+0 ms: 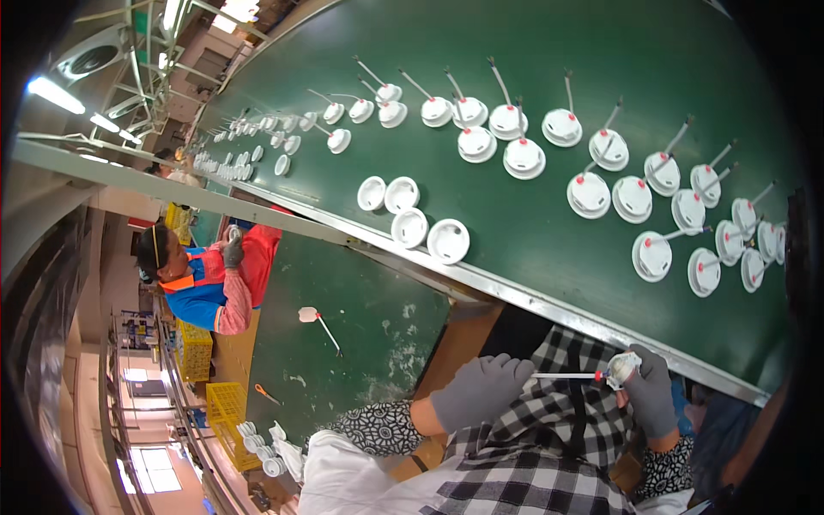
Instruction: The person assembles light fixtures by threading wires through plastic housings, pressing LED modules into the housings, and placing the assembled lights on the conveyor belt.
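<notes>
My left hand (485, 390), in a grey glove, is closed around one end of a white cable (566, 375). The cable runs straight across to a red collar on a small white round housing (622, 367). My gloved right hand (651, 390) grips that housing by its far side, its open face partly showing. Both hands are in front of my checked apron, just off the edge of the green conveyor belt (309, 184). On the belt's near side sit several white round cups (448, 241) without cables.
Many white round housings (589, 196) with red collars and upright cables stand along the belt. A metal rail (549, 305) edges it. On the green side table (360, 300) lie a pale piece with a cable (319, 324) and orange-handled scissors (267, 394). A co-worker (206, 275) works at left.
</notes>
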The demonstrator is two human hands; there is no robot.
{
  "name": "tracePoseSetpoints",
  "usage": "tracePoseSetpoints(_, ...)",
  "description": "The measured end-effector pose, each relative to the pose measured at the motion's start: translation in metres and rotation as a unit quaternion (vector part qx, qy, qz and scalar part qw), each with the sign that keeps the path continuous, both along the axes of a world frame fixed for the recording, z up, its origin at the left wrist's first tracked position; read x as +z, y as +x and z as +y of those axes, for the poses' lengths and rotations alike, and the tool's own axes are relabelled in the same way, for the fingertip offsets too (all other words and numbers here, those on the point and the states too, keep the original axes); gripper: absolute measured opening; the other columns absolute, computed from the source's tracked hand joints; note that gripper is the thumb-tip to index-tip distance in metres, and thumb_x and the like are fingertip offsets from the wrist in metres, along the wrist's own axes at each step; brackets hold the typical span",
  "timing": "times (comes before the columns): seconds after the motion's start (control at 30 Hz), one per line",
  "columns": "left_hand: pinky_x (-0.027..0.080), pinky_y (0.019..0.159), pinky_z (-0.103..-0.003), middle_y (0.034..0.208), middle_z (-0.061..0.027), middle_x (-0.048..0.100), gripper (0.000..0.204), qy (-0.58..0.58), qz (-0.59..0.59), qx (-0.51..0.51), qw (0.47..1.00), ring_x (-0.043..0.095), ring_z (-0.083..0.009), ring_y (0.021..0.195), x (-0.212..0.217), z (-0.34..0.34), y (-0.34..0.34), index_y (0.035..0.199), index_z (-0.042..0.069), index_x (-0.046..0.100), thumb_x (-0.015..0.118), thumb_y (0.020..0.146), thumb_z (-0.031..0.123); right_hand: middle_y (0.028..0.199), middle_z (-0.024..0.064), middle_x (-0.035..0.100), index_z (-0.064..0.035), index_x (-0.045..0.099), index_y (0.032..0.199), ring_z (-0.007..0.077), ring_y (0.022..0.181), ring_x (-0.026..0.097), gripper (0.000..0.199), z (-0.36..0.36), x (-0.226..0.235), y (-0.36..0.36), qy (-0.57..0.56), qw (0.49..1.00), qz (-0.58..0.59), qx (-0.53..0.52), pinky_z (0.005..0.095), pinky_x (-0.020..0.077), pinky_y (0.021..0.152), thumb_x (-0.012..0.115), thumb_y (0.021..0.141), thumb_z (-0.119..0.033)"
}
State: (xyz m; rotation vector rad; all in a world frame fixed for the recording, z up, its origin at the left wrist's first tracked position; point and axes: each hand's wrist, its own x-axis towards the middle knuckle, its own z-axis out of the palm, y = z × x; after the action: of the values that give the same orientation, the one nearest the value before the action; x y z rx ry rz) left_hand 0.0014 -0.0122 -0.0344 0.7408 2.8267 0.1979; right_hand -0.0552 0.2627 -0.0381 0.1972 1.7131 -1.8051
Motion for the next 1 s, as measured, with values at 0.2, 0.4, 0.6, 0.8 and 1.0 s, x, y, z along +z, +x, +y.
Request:
tracePoseSetpoints(0.2, 0.049, 0.055, -0.030, 0.072, -0.0029, 0.053, 0.019, 0.056, -0.067, -0.067, 0.994, 0.061, -0.0194, 0.067, 0.029, -0.025, -0.014, 0.093, 0.010, 0.050, 0.060, 0.080, 0.017, 0.049, 0.0009, 0.053, 0.0014, 0.064, 0.086, 0.0066, 0.043, 0.047, 0.026, 0.009, 0.004, -0.022, -0.021, 0.993, 0.015, 0.114, 0.0207, 0.0382, 0.046, 0.064, 0.087, -0.025)
tracePoseSetpoints(0.4, 0.050, 0.062, -0.040, 0.081, -0.0092, 0.063, 0.014, 0.284, -0.129, -0.048, 0.949, 0.063, -0.0297, 0.069, 0.051, -0.084, -0.058, 0.095, 0.008, 0.061, 0.059, 0.087, 0.019, 0.099, 0.0032, 0.055, -0.0070, 0.048, 0.125, 0.0112, 0.075, 0.059, 0.037, 0.105, -0.056, -0.023, -0.098, 0.966, 0.055, -0.234, 0.0225, 0.0479, 0.061, 0.055, 0.092, -0.024)
tracePoseSetpoints(0.6, 0.045, 0.086, -0.040, 0.108, -0.0057, 0.056, 0.031, 0.050, 0.131, 0.025, 0.990, 0.054, -0.0274, 0.100, 0.019, -0.147, -0.170, 0.108, 0.011, 0.060, 0.063, 0.078, 0.008, 0.083, 0.0016, 0.055, 0.0004, 0.052, 0.108, 0.0067, 0.069, 0.053, 0.035, 0.018, -0.010, -0.033, -0.106, 0.988, 0.074, -0.080, 0.0221, 0.0435, 0.059, 0.061, 0.089, -0.028)
tracePoseSetpoints(0.8, 0.049, 0.077, -0.040, 0.095, -0.0058, 0.059, 0.027, 0.001, 0.036, 0.046, 0.998, 0.058, -0.0262, 0.093, 0.017, -0.140, -0.190, 0.105, 0.013, 0.062, 0.062, 0.078, 0.012, 0.083, 0.0039, 0.056, 0.0001, 0.051, 0.102, 0.0074, 0.066, 0.053, 0.033, 0.003, -0.015, -0.026, -0.117, 0.965, 0.124, -0.199, 0.0210, 0.0411, 0.055, 0.062, 0.090, -0.028)
tracePoseSetpoints(1.0, 0.046, 0.056, -0.029, 0.067, -0.0060, 0.058, 0.025, 0.405, -0.024, 0.215, 0.888, 0.057, -0.0109, 0.061, 0.023, -0.009, -0.110, 0.104, 0.005, 0.060, 0.064, 0.082, 0.017, 0.083, 0.0120, 0.057, -0.0001, 0.054, 0.093, 0.0152, 0.066, 0.050, 0.029, -0.092, 0.005, -0.046, -0.051, 0.831, 0.499, -0.241, 0.0248, 0.0384, 0.057, 0.056, 0.093, -0.029)
